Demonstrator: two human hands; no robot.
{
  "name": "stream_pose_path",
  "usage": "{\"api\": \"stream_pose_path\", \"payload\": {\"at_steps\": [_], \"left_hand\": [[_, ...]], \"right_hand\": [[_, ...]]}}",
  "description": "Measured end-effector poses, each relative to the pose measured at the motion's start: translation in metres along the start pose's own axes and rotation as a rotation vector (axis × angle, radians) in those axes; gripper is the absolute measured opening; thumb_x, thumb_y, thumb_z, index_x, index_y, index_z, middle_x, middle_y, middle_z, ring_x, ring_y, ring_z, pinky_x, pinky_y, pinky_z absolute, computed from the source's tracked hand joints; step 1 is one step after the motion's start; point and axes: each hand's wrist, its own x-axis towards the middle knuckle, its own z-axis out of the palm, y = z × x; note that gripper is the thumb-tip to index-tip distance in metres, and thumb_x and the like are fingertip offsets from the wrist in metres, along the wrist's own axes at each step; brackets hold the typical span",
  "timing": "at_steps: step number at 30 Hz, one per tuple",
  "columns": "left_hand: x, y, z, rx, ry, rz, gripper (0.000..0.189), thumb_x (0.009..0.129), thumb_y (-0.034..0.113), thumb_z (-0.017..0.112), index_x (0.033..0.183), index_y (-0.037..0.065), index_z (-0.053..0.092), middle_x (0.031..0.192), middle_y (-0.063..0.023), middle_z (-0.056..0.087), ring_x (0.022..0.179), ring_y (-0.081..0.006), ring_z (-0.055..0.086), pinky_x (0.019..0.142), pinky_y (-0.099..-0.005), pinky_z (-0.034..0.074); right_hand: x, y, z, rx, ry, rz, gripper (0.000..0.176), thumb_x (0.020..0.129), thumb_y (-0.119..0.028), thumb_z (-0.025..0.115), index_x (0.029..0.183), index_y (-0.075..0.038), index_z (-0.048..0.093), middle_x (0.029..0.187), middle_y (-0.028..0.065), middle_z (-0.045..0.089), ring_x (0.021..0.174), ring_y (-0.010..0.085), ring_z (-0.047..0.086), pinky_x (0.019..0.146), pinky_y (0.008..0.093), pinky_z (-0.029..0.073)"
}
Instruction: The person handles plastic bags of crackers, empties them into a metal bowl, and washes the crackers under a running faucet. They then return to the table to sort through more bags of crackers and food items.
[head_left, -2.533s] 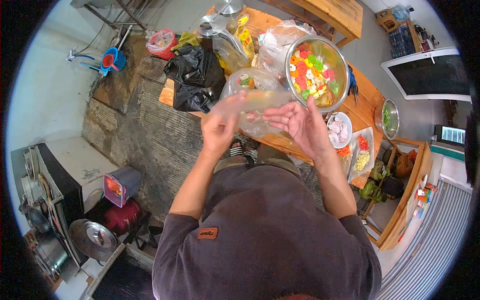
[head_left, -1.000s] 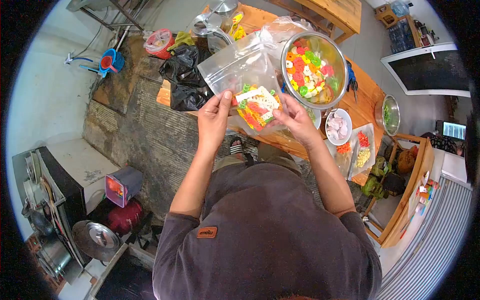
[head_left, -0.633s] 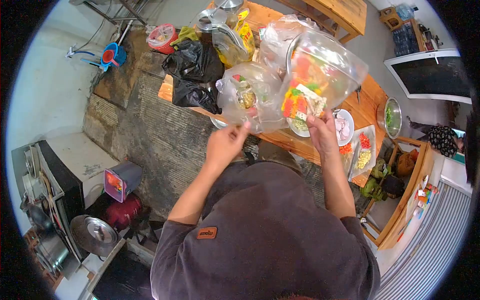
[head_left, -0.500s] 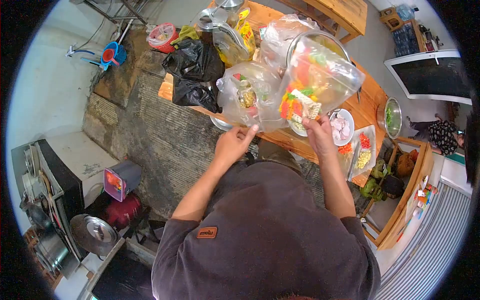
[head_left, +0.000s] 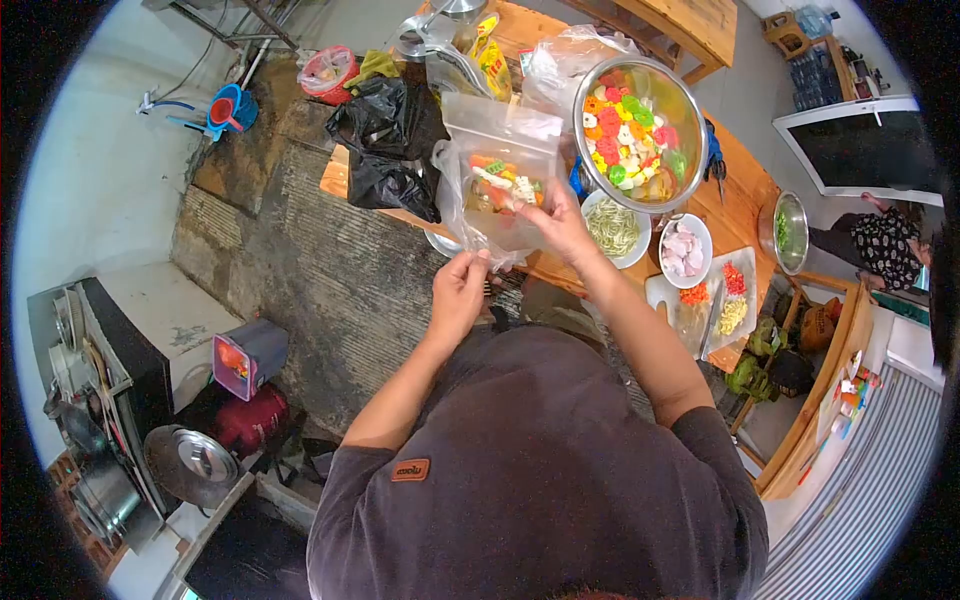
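Observation:
My right hand point(head_left: 563, 235) is closed on the lower right part of a clear zip pouch point(head_left: 500, 125) with some orange, white and green pieces at its bottom. Behind and below the pouch hangs a thin clear plastic bag point(head_left: 455, 215) at the table's near edge. The fingers of my left hand point(head_left: 458, 295) are pinched together on that bag's lower edge. To the right of the pouch stands a large metal bowl point(head_left: 690, 110), filled with red, orange, white, yellow and green pieces point(head_left: 625, 130).
A bowl of pale green shreds point(head_left: 612, 230), a bowl of pale pink pieces point(head_left: 683, 252) and a cutting board point(head_left: 690, 325) with a knife point(head_left: 713, 318) lie to the right. Black plastic bags point(head_left: 385, 140) sit at the left table end. A person point(head_left: 880, 245) is at far right.
My right hand has carried the zip pouch left and down, from in front of the metal bowl to over the thin plastic bag. The bowl's contents now show. My left hand has shifted slightly left.

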Motion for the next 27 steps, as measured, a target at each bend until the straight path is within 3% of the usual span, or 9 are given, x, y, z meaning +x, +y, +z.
{"api": "stream_pose_path", "payload": {"at_steps": [3, 7, 8, 11, 13, 15, 19, 22, 27], "left_hand": [[-0.005, 0.004, -0.005, -0.005, 0.055, 0.05, 0.031, 0.105, 0.024, 0.052, 0.104, -0.002, 0.067, 0.091, -0.0026, 0.07, 0.08, -0.0086, 0.061, 0.072, -0.0244, 0.049], [-0.002, -0.003, -0.006, 0.079, 0.051, 0.015, 0.032, 0.105, 0.027, 0.052, 0.099, -0.001, 0.066, 0.089, 0.0006, 0.067, 0.083, -0.0054, 0.055, 0.076, -0.0242, 0.046], [0.0, -0.004, -0.004, 0.057, 0.042, 0.005, 0.033, 0.105, 0.028, 0.052, 0.097, -0.001, 0.066, 0.089, 0.0013, 0.066, 0.084, -0.0047, 0.054, 0.077, -0.0242, 0.045], [0.003, -0.007, -0.001, -0.084, 0.021, -0.037, 0.032, 0.105, 0.028, 0.052, 0.097, 0.0, 0.066, 0.089, 0.0019, 0.064, 0.084, -0.0046, 0.053, 0.077, -0.0239, 0.045], [0.003, -0.016, -0.003, -0.046, 0.012, -0.019, 0.032, 0.105, 0.028, 0.051, 0.101, -0.001, 0.066, 0.092, 0.0005, 0.066, 0.086, -0.0056, 0.055, 0.079, -0.0248, 0.046], [-0.002, -0.014, 0.001, -0.005, 0.01, -0.003, 0.032, 0.106, 0.028, 0.05, 0.105, -0.001, 0.065, 0.096, -0.0009, 0.067, 0.088, -0.0066, 0.057, 0.082, -0.0257, 0.047], [-0.005, -0.003, 0.006, -0.225, 0.02, -0.022, 0.036, 0.107, 0.027, 0.046, 0.115, -0.004, 0.061, 0.106, -0.0094, 0.069, 0.098, -0.0153, 0.066, 0.09, -0.0308, 0.052], [-0.002, 0.002, 0.008, -0.27, 0.016, -0.019, 0.038, 0.108, 0.027, 0.043, 0.118, -0.006, 0.059, 0.107, -0.0134, 0.07, 0.098, -0.0197, 0.068, 0.091, -0.0336, 0.054], [-0.003, 0.017, 0.008, -0.28, -0.015, 0.02, 0.038, 0.108, 0.027, 0.042, 0.118, -0.006, 0.058, 0.105, -0.0159, 0.07, 0.096, -0.0217, 0.07, 0.09, -0.0351, 0.056]], "right_hand": [[0.013, -0.003, -0.011, -0.345, 0.051, -0.158, 0.061, 0.09, -0.017, 0.072, 0.14, 0.0, 0.042, 0.128, 0.0081, 0.058, 0.119, 0.0186, 0.055, 0.103, 0.0315, 0.042], [0.01, -0.02, 0.021, -0.148, 0.158, -0.216, 0.057, 0.09, -0.015, 0.072, 0.137, 0.0, 0.044, 0.127, 0.0089, 0.059, 0.116, 0.0175, 0.056, 0.102, 0.0321, 0.044], [-0.001, -0.039, 0.026, 0.042, -0.019, 0.054, 0.059, 0.09, -0.017, 0.073, 0.137, 0.001, 0.044, 0.129, 0.0093, 0.058, 0.113, 0.0158, 0.057, 0.102, 0.032, 0.044], [-0.004, -0.009, 0.032, -0.029, -0.119, 0.115, 0.058, 0.09, -0.021, 0.074, 0.136, 0.0, 0.047, 0.12, 0.0072, 0.063, 0.105, 0.0134, 0.061, 0.087, 0.0297, 0.05], [-0.01, -0.016, 0.03, -0.166, -0.012, 0.218, 0.062, 0.088, -0.029, 0.076, 0.134, 0.003, 0.049, 0.125, 0.0127, 0.063, 0.108, 0.0174, 0.061, 0.091, 0.0316, 0.05], [-0.006, -0.011, 0.019, -0.572, -0.134, 0.012, 0.069, 0.086, -0.034, 0.078, 0.135, 0.005, 0.047, 0.127, 0.0187, 0.062, 0.111, 0.022, 0.061, 0.096, 0.0346, 0.049], [-0.001, -0.036, 0.01, -0.827, -0.161, -0.053, 0.078, 0.084, -0.034, 0.077, 0.14, 0.005, 0.039, 0.129, 0.0283, 0.058, 0.119, 0.0411, 0.058, 0.103, 0.0418, 0.046], [0.006, -0.052, 0.003, -1.057, -0.308, -0.113, 0.082, 0.083, -0.033, 0.075, 0.144, 0.004, 0.035, 0.13, 0.0298, 0.056, 0.121, 0.0454, 0.054, 0.104, 0.0458, 0.045], [-0.005, -0.069, 0.011, -1.277, -0.188, -0.287, 0.071, 0.086, -0.029, 0.071, 0.145, -0.004, 0.041, 0.131, 0.0256, 0.056, 0.121, 0.0417, 0.055, 0.102, 0.0472, 0.045]]}}
